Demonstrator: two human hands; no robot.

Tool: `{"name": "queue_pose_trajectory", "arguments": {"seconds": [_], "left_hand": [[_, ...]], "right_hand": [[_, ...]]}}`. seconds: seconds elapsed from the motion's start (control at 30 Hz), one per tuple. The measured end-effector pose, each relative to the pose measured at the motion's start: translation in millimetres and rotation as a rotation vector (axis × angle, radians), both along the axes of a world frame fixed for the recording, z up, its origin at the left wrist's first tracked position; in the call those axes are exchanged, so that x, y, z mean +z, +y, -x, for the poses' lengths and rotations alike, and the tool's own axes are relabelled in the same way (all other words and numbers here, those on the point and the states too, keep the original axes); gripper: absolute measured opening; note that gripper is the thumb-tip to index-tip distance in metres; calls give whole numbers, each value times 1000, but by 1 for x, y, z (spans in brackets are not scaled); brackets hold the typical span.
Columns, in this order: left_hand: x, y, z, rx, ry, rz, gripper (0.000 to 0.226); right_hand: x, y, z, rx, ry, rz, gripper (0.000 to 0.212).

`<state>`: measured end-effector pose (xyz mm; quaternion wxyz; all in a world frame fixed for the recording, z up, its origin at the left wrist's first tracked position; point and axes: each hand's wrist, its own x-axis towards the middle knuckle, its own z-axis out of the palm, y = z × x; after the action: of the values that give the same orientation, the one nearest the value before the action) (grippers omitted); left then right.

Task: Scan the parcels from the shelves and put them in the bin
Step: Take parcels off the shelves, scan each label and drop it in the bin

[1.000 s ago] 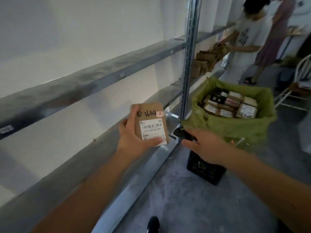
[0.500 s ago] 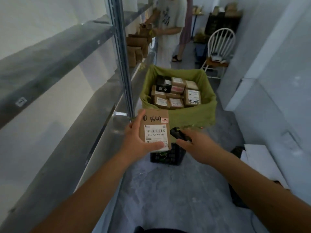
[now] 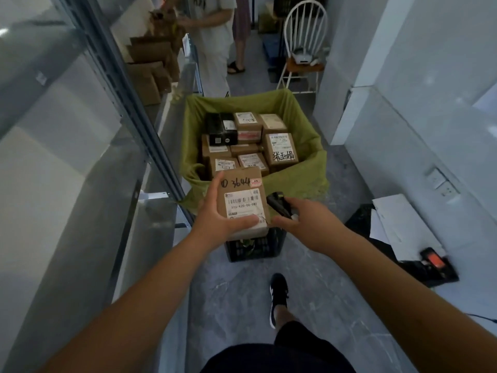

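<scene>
At centre frame, the left hand (image 3: 217, 219) grasps a brown cardboard parcel (image 3: 243, 201), thumb laid across the lower edge of its white barcode label and fingers wrapped along its left side. The parcel is held label-up, just in front of the near rim of the bin (image 3: 309, 181), above the floor and not inside it. Handwritten digits run across the top of the parcel. Immediately right of it, the right hand (image 3: 304, 224) is clenched around a black scanner (image 3: 278, 204), whose head points up and left toward the parcel's right edge; whether the two touch cannot be told. The bin, lined with green fabric, sits at upper centre on a black crate (image 3: 254, 249) and holds many labelled boxes (image 3: 279, 148), packed close. Along the left of the frame runs grey metal shelving (image 3: 113, 84), with brown paper bags (image 3: 150, 68) at its far end. At upper centre stand two people (image 3: 217, 36); a white chair (image 3: 304, 47) stands upper right
</scene>
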<state>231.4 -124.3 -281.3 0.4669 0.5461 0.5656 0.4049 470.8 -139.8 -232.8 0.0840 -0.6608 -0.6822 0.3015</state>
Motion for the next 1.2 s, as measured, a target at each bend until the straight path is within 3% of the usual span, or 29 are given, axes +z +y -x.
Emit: {"name": "queue_pose_trajectory", "arguments": {"seconds": [0.33, 0.57, 0.7, 0.83, 0.93, 1.2], "left_hand": [[-26, 164, -39, 163, -150, 231, 135], [-44, 268, -51, 242, -82, 399, 144], [-51, 312, -51, 177, -56, 444, 127], [-65, 345, -49, 91, 26, 432, 129], [-73, 355, -52, 51, 109, 418, 132], [-87, 366, -56, -23, 204, 392, 133]], "right_hand": [[-39, 190, -29, -4, 45, 70, 58], [-57, 293, -52, -32, 85, 177, 70], [-58, 323, -51, -52, 58, 235, 69], [-53, 341, -52, -57, -66, 222, 57], [-52, 350, -51, -100, -160, 231, 58], [-58, 359, -42, -166, -195, 285, 56]]}}
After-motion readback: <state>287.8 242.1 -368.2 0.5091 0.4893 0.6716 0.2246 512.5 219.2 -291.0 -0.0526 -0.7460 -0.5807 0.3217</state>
